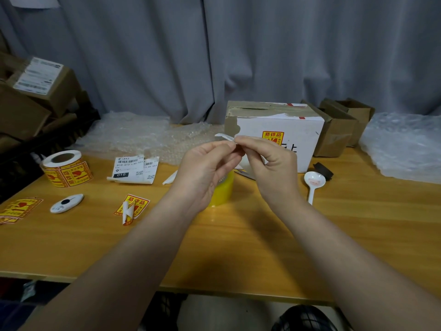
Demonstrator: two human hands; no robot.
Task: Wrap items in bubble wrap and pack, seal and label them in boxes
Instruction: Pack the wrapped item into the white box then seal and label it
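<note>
In the head view the white box [296,130] stands taped shut at the back of the desk [238,247], fragile sticker [273,135] already on, while the left hand [210,163] and right hand [269,161] both pinch a white label strip [224,136] in front of it, so the labelling seems unfinished.

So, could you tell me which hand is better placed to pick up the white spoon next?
Probably the right hand: it hovers nearest the spoon, which lies just to its right. The left hand sits farther off. Both pinch the paper strip.
</note>
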